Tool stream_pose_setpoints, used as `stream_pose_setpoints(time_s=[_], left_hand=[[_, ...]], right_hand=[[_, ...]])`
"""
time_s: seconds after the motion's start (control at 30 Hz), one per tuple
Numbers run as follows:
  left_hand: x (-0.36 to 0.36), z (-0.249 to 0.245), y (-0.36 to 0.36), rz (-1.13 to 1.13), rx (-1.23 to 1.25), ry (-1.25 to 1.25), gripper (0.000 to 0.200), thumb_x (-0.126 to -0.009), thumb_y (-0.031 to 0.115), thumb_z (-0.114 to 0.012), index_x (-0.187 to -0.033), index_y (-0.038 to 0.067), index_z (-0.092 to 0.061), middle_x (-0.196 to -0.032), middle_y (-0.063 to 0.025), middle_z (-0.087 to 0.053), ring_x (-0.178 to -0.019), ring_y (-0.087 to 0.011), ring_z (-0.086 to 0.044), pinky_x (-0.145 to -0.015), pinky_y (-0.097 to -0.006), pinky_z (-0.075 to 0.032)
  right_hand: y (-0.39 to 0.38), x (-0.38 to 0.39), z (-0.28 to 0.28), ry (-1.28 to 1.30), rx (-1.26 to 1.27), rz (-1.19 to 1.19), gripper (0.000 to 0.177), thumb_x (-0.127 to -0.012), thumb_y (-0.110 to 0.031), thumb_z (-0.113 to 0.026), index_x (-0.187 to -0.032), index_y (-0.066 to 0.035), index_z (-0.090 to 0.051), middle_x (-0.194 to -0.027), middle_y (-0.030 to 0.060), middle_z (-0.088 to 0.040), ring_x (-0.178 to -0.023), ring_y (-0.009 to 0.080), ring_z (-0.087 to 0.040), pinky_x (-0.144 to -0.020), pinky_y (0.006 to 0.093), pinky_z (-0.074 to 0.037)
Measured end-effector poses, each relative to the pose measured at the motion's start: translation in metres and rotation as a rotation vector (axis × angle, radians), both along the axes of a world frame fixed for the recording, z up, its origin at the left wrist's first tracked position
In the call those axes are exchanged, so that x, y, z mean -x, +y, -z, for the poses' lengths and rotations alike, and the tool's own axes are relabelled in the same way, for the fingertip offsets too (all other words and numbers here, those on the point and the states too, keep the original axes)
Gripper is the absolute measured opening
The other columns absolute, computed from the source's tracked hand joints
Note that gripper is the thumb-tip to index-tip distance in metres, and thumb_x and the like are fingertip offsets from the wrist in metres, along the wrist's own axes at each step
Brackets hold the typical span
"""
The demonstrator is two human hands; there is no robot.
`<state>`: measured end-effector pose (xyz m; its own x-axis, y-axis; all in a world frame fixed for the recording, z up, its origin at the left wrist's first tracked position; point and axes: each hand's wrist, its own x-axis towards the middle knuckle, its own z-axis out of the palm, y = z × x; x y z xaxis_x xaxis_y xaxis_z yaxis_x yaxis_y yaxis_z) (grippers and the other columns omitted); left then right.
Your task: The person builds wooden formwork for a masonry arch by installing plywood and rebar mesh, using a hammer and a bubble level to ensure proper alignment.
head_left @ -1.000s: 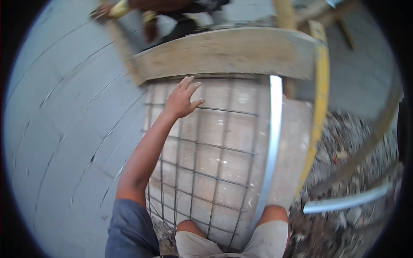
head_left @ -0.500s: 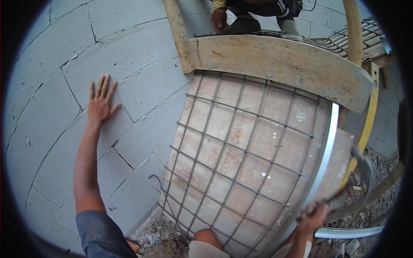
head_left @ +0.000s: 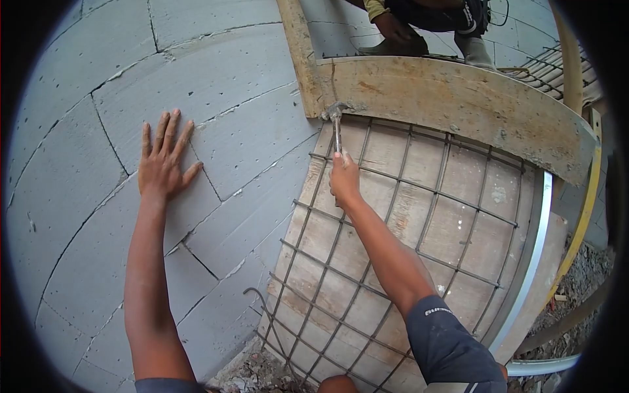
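A person braces against a wall of pale grey blocks (head_left: pixel 72 216) while gripping a hammer (head_left: pixel 337 134) above a grid of steel bars. The left hand (head_left: pixel 162 164) lies palm down on the blocks, fingers fully spread and extended, grasping nothing. The right hand (head_left: pixel 345 178) is curled firmly around the hammer's handle, the butt showing just below the fist. The hammer stands out ahead of that hand, its head at the lower left end of a wide wooden board (head_left: pixel 445 92), near the foot of an upright timber (head_left: pixel 299 59); whether metal and wood are touching cannot be told. Below the board, the steel mesh (head_left: pixel 345 218) spreads over a worn wooden panel (head_left: pixel 409 219), with a hooked rod (head_left: pixel 265 302) at its lower left edge. A shiny metal strip (head_left: pixel 540 203) runs along the panel's right side, with a yellow bar (head_left: pixel 580 229) farther right. Beyond the board, a second person crouches in boots, one hand (head_left: pixel 395 27) lowered near a boot (head_left: pixel 396 47). Rubble (head_left: pixel 252 370) lies at the wall's base.
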<state>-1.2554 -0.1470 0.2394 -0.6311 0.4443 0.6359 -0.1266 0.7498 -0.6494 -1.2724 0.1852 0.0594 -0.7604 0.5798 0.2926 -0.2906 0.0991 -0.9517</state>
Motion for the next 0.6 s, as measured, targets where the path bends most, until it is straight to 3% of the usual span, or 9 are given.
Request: stream_pose_setpoints(time_s=[0.17, 0.33, 0.43, 0.5, 0.57, 0.6], left_hand=[[0.004, 0.002, -0.002, -0.002, 0.017, 0.034, 0.084, -0.086, 0.077, -0.039, -0.156, 0.039, -0.012, -0.165, 0.0040, -0.007, -0.152, -0.0154, -0.003, -0.125, -0.0444, 0.002], [0.002, 0.003, 0.001, -0.033, 0.021, 0.036, 0.084, -0.086, 0.077, -0.039, -0.156, 0.038, -0.012, -0.165, 0.0039, -0.008, -0.152, -0.0154, -0.004, -0.126, -0.0439, 0.001], [0.005, 0.004, -0.001, -0.006, 0.023, 0.052, 0.085, -0.085, 0.077, -0.040, -0.156, 0.038, -0.012, -0.165, 0.0037, -0.009, -0.152, -0.0158, -0.005, -0.126, -0.0439, 0.001], [0.004, 0.004, 0.001, -0.003, 0.008, 0.038, 0.087, -0.085, 0.076, -0.042, -0.156, 0.038, -0.012, -0.165, 0.0036, -0.009, -0.152, -0.0160, -0.005, -0.126, -0.0437, 0.001], [-0.001, 0.002, 0.002, -0.002, -0.005, 0.019, 0.089, -0.084, 0.075, -0.046, -0.157, 0.036, -0.012, -0.165, 0.0030, -0.009, -0.152, -0.0167, -0.005, -0.126, -0.0435, 0.000], [-0.004, 0.002, 0.004, 0.001, -0.019, 0.007, 0.089, -0.084, 0.075, -0.046, -0.157, 0.036, -0.012, -0.165, 0.0030, -0.009, -0.152, -0.0167, -0.005, -0.126, -0.0435, 0.000]], right_hand=[[-0.011, 0.050, 0.015, 0.061, 0.217, 0.036, 0.046, -0.103, -0.030, -0.045, -0.132, 0.006, -0.052, -0.116, 0.0274, -0.063, -0.108, 0.0372, -0.061, -0.093, 0.0412, -0.045], [-0.014, 0.068, 0.025, 0.117, 0.245, 0.048, 0.048, -0.104, -0.030, -0.045, -0.135, 0.006, -0.051, -0.124, 0.0288, -0.060, -0.117, 0.0373, -0.058, -0.100, 0.0407, -0.042], [-0.010, 0.045, 0.038, 0.066, 0.180, 0.085, 0.043, -0.104, -0.031, -0.045, -0.126, 0.005, -0.055, -0.097, 0.0203, -0.066, -0.089, 0.0300, -0.065, -0.081, 0.0385, -0.050], [-0.010, -0.004, 0.055, 0.077, 0.337, -0.179, 0.038, -0.104, -0.034, -0.046, -0.120, 0.000, -0.054, -0.068, 0.0056, -0.055, -0.057, 0.0168, -0.054, -0.051, 0.0319, -0.045], [-0.019, -0.066, 0.071, 0.042, 0.424, -0.268, 0.041, -0.104, -0.038, -0.046, -0.134, -0.010, -0.046, -0.059, -0.0020, -0.043, -0.042, 0.0086, -0.040, -0.036, 0.0256, -0.034], [-0.023, -0.100, 0.075, -0.051, 0.471, -0.273, 0.042, -0.104, -0.038, -0.047, -0.136, -0.010, -0.046, -0.059, -0.0022, -0.043, -0.043, 0.0085, -0.040, -0.036, 0.0254, -0.034]])
